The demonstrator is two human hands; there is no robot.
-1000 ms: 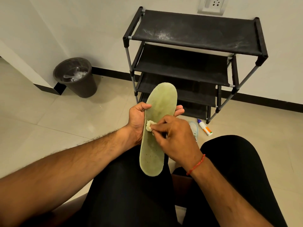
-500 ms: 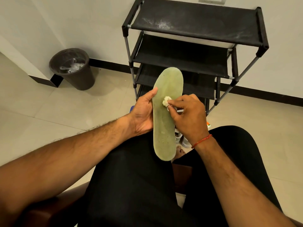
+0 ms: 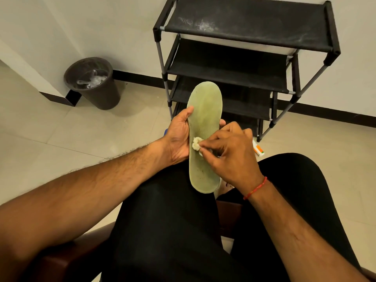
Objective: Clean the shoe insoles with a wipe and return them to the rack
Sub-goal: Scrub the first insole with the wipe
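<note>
the green insole (image 3: 205, 119) stands lengthwise over the person's lap, its toe end pointing away, gripped along its edge by the left hand (image 3: 179, 137), thumb on the near face and fingertips showing behind the far edge. the right hand (image 3: 230, 151) pinches a small crumpled wipe (image 3: 196, 144) and presses it against the middle of the insole, just beside the left palm. a red thread (image 3: 255, 188) circles the right wrist. beyond both hands stands the black rack (image 3: 250, 29), its top shelf dusty. past the left hand, a dark bin (image 3: 91, 84) sits on the tiled floor (image 3: 61, 139) by the wall.
</note>
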